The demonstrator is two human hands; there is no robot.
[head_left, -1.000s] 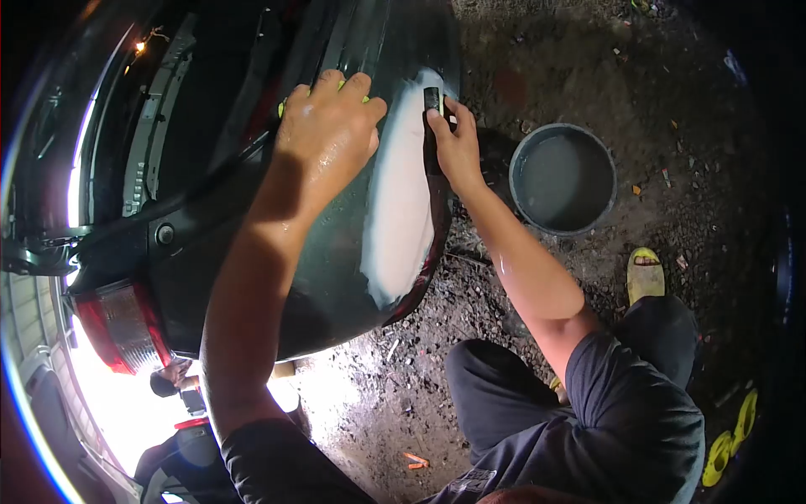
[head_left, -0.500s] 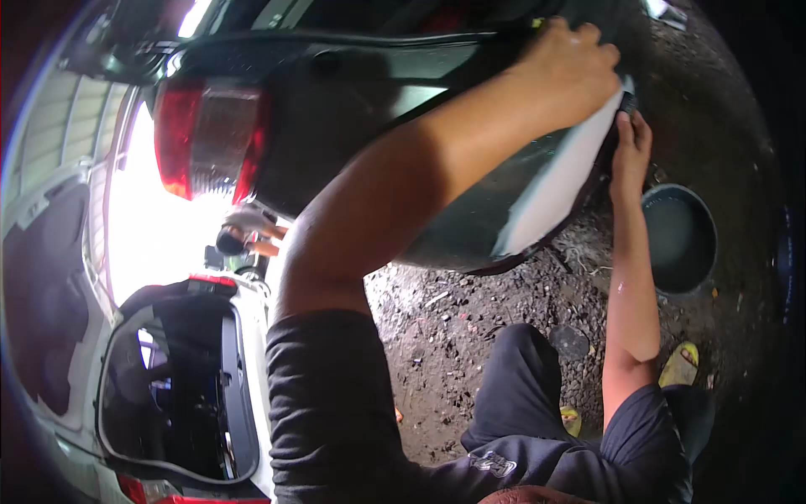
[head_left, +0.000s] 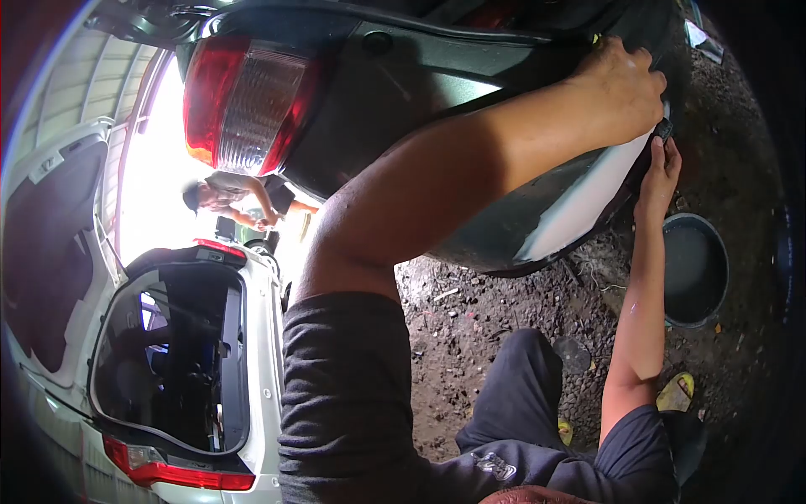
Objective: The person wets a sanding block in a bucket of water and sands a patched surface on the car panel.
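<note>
A dark green car bumper spans the upper middle, with a whitish filler patch along its right side. My left hand reaches across to the bumper's upper edge above this patch. Its fingers are curled down, and a small yellow-green bit shows beside the knuckles; what lies under them is hidden. Lower down, my right hand has its fingertips against a small dark piece at the bumper's edge. Whether that piece is loose or part of the car I cannot tell.
A bucket of greyish water stands on the gravelly ground by my right forearm. A red-and-clear tail light is at upper left. Behind me to the left is a white car with its tailgate raised. Another person bends over in the bright doorway.
My view has shifted, so the bumper, bucket and both hands sit farther right and the hands lower in frame. Both hands keep much the same places on the bumper. The other person shows more fully.
</note>
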